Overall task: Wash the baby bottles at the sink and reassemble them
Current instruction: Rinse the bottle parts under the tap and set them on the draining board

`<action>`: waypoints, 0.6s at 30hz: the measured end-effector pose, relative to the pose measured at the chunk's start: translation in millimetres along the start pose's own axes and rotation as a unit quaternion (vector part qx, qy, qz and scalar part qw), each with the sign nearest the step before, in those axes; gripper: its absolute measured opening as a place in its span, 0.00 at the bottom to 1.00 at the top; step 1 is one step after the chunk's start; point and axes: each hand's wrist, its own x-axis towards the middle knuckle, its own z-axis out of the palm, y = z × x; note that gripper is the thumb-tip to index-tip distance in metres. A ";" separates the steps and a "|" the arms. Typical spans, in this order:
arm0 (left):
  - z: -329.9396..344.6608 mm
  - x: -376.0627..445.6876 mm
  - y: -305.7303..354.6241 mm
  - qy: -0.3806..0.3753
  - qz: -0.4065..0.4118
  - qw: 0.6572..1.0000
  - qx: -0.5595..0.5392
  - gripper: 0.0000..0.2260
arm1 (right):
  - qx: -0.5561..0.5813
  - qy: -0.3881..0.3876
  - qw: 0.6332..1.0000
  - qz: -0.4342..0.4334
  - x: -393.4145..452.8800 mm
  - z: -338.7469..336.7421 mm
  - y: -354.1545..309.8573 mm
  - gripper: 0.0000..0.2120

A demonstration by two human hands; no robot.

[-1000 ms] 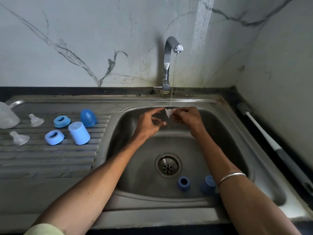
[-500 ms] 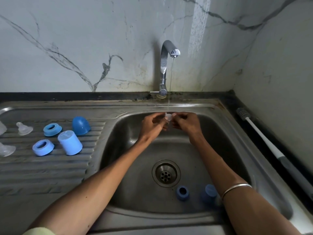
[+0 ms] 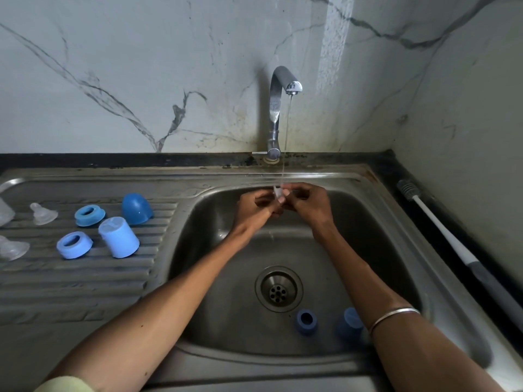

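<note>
At the far left edge of the draining board (image 3: pixel 85 281), a clear bottle (image 3: pixel 5 215) is only partly in view, with a clear teat (image 3: pixel 12 248) lying below it and a second teat (image 3: pixel 42 215) standing just to the right. Next come two blue rings, one pale ring (image 3: pixel 74 245) nearer the front and a deeper blue ring (image 3: pixel 90 215) behind it. Beside them stands a pale blue cap (image 3: pixel 119 237), and behind that a dark blue domed cap (image 3: pixel 136 208). Over the back of the sink (image 3: pixel 396 250), the left hand (image 3: pixel 254 212) and right hand (image 3: pixel 310 205) meet under the thin stream of water from the tap (image 3: pixel 278 108); both have their fingers curled, pinching a small clear teat (image 3: pixel 278 193) between them right in the stream. Below, past the drain (image 3: pixel 278 288), a dark blue ring (image 3: pixel 305 321) and another blue cap (image 3: pixel 349 323) lie on the sink floor near the front wall, the cap partly hidden by the right forearm, which wears a thin metal bangle (image 3: pixel 393 316). On the dark counter at the right lies a long-handled bottle brush (image 3: pixel 441 233).
</note>
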 end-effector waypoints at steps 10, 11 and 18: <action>-0.4 0.7 3.8 0.034 0.040 0.999 -0.011 0.14 | 0.040 -0.040 0.998 0.032 -0.7 -0.4 1.5 0.11; -0.9 1.2 3.1 0.033 0.027 0.999 -0.033 0.13 | 0.030 -0.042 0.998 0.021 -0.3 -0.1 1.9 0.11; -0.7 3.1 -1.3 0.013 0.052 0.998 0.029 0.22 | 0.022 -0.018 0.999 0.044 5.3 -1.2 9.4 0.08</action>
